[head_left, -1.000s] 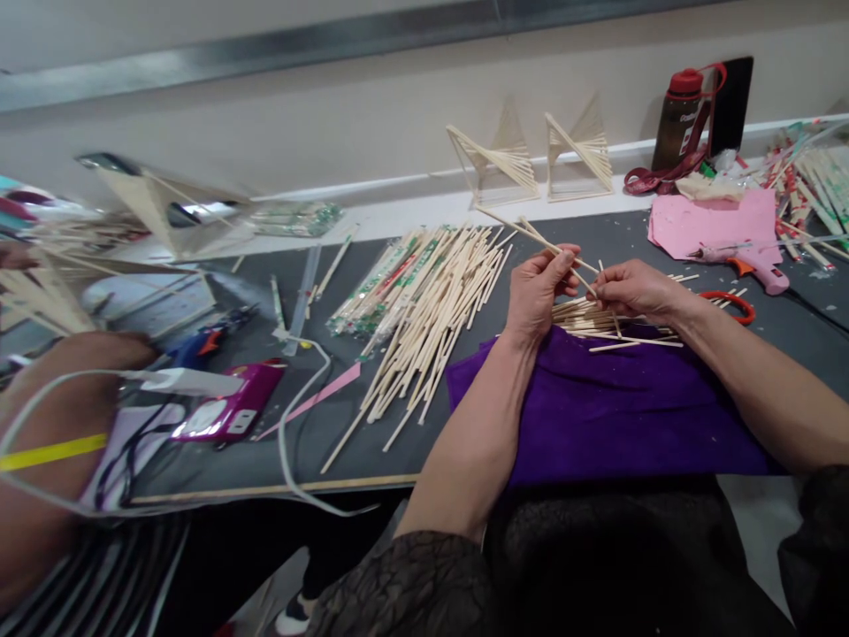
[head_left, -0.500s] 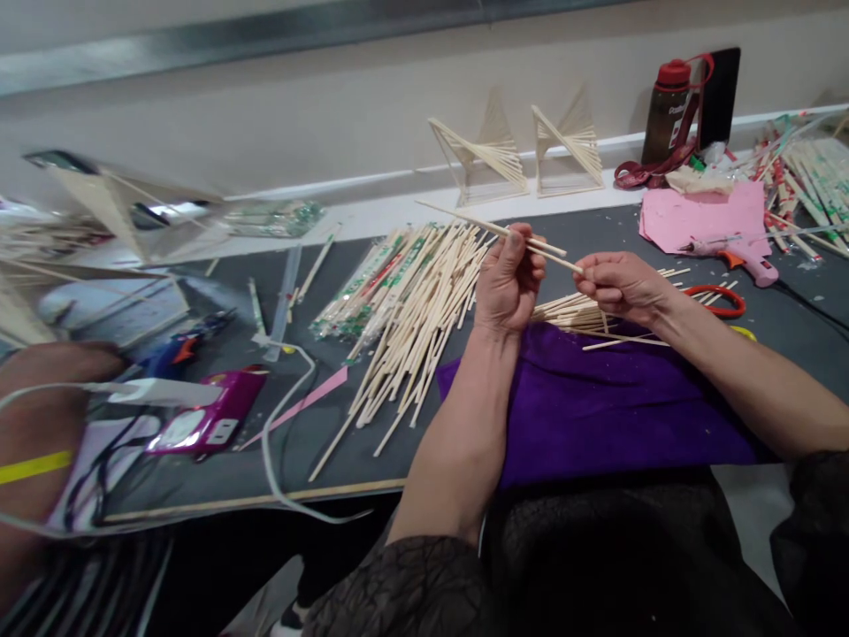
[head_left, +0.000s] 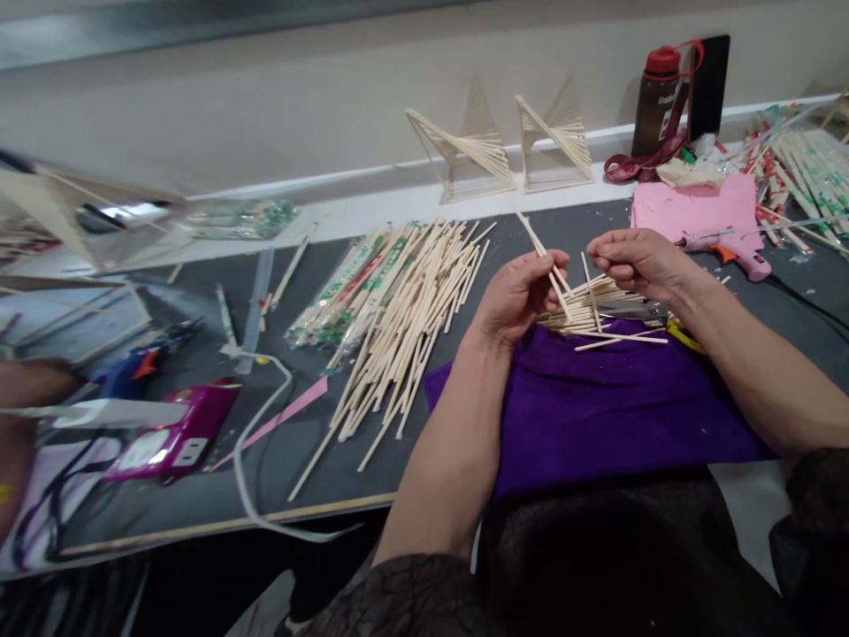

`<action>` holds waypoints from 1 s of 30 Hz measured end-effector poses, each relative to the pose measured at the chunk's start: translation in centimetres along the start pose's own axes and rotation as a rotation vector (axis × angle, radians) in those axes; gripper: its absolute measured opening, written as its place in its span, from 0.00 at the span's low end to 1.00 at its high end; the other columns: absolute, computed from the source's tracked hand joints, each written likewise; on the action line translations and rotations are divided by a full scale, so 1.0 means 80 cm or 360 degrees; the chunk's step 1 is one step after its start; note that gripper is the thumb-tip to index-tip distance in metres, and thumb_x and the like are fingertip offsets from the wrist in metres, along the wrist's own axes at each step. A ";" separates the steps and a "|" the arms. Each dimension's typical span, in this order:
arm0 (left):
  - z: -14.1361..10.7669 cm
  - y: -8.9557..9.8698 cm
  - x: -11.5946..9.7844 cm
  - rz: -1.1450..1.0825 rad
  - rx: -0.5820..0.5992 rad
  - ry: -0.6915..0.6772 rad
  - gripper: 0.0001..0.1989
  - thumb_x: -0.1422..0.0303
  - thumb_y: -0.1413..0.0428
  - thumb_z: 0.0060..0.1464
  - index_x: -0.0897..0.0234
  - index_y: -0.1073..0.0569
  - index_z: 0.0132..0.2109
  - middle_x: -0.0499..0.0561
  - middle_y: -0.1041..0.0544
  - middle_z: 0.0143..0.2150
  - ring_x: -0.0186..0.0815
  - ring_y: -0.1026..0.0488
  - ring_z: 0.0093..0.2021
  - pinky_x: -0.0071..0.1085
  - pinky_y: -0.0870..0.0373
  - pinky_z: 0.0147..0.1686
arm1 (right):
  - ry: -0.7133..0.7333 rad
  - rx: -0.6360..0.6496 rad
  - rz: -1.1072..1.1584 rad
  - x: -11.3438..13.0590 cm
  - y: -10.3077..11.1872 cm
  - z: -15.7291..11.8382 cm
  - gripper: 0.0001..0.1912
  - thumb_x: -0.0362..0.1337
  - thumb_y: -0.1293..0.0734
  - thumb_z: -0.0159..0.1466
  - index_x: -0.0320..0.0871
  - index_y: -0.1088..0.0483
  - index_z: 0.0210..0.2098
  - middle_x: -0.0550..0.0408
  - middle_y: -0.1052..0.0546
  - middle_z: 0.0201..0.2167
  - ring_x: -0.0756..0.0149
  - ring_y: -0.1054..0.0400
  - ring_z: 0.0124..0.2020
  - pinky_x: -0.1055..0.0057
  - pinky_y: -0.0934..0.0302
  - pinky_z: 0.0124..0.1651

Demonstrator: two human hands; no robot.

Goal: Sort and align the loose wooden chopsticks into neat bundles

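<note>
My left hand (head_left: 523, 296) is closed round a pair of thin wooden chopsticks (head_left: 531, 232), which slant up and away from it, nearly side by side. My right hand (head_left: 633, 263) is a short way to the right, thumb and fingers pinched together; whether anything is between them I cannot make out. Just below its fingertips a single chopstick (head_left: 590, 287) slopes upright against a small pile of chopsticks (head_left: 584, 305). Part of a pair of scissors (head_left: 630, 310) shows under the right wrist. A purple cloth (head_left: 597, 416) lies beneath both forearms.
Loose chopsticks (head_left: 404, 336) and wrapped ones (head_left: 351, 283) lie to the left. Two twisted stick models (head_left: 464, 155) stand by the wall. At right are a pink glue gun (head_left: 736, 248) and a bottle (head_left: 653, 111). Another person's blurred hand (head_left: 33, 385) is far left, near a magenta box (head_left: 179, 433).
My hands have moved apart from the shared stick. The chopsticks in my left hand have swung from nearly level to steeply slanted. My right hand has risen slightly; the view has shifted right.
</note>
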State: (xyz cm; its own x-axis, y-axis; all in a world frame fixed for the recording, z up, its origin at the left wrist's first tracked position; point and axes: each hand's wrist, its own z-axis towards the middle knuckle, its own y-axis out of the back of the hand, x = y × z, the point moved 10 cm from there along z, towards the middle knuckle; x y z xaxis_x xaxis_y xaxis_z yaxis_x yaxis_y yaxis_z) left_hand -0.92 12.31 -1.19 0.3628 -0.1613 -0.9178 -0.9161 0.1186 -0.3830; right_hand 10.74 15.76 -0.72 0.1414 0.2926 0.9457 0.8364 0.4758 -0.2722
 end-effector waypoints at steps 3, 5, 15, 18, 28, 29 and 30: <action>-0.007 -0.024 0.010 0.0063 0.0247 0.0117 0.08 0.65 0.43 0.46 0.66 0.30 0.27 0.44 0.34 0.20 0.25 0.38 0.14 0.22 0.45 0.11 | 0.0044 -0.0113 -0.0001 0.003 0.008 0.002 0.06 0.25 0.36 0.56 0.36 0.28 0.32 0.59 0.31 0.21 0.82 0.50 0.15 0.81 0.61 0.14; -0.013 -0.038 0.016 0.0085 0.0380 0.0191 0.08 0.65 0.43 0.44 0.66 0.31 0.26 0.44 0.34 0.19 0.25 0.39 0.14 0.22 0.48 0.10 | 0.0069 -0.0177 0.0007 0.008 0.011 0.001 0.07 0.25 0.36 0.57 0.36 0.28 0.33 0.59 0.31 0.22 0.82 0.49 0.15 0.81 0.61 0.14; -0.024 -0.059 0.040 0.0224 0.0533 0.0362 0.07 0.66 0.45 0.48 0.67 0.29 0.27 0.46 0.34 0.20 0.23 0.42 0.13 0.21 0.53 0.10 | 0.0126 0.0051 0.0043 0.006 -0.007 0.003 0.04 0.31 0.33 0.60 0.38 0.28 0.36 0.61 0.32 0.22 0.83 0.49 0.15 0.82 0.62 0.14; -0.023 -0.057 0.041 0.0248 0.0487 0.0356 0.07 0.67 0.44 0.47 0.66 0.29 0.27 0.46 0.34 0.20 0.23 0.42 0.13 0.22 0.54 0.10 | 0.0152 0.0094 0.0014 0.007 -0.008 0.005 0.03 0.31 0.33 0.60 0.38 0.29 0.35 0.61 0.31 0.23 0.83 0.48 0.15 0.82 0.62 0.14; -0.013 -0.018 0.015 0.0553 -0.0229 0.0102 0.10 0.64 0.42 0.52 0.64 0.32 0.28 0.41 0.36 0.18 0.21 0.45 0.13 0.21 0.51 0.13 | 0.0257 -0.0155 -0.0266 0.010 -0.002 0.005 0.04 0.32 0.32 0.59 0.38 0.32 0.28 0.61 0.32 0.18 0.83 0.50 0.14 0.81 0.61 0.15; -0.014 -0.016 0.011 0.0581 -0.0279 0.0074 0.09 0.65 0.44 0.54 0.64 0.32 0.29 0.41 0.36 0.18 0.21 0.45 0.13 0.21 0.50 0.14 | 0.0281 -0.0178 -0.0312 0.011 -0.001 0.005 0.04 0.32 0.32 0.59 0.38 0.32 0.28 0.61 0.33 0.18 0.82 0.50 0.14 0.81 0.61 0.15; -0.014 -0.016 0.008 0.0610 -0.0306 0.0051 0.08 0.65 0.45 0.55 0.65 0.31 0.30 0.42 0.36 0.18 0.21 0.44 0.13 0.21 0.49 0.14 | 0.0314 -0.0201 -0.0364 0.012 0.000 0.005 0.05 0.32 0.33 0.59 0.38 0.32 0.28 0.61 0.33 0.17 0.82 0.49 0.14 0.81 0.60 0.15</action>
State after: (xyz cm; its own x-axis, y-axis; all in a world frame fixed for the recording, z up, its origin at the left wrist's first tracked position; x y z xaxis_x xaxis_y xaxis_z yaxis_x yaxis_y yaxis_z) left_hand 0.31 10.95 -1.19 -0.0128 -0.1720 -0.9850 -0.9999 -0.0084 0.0144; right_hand 10.68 16.40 0.11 0.0321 0.0176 0.9993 0.9157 0.4002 -0.0364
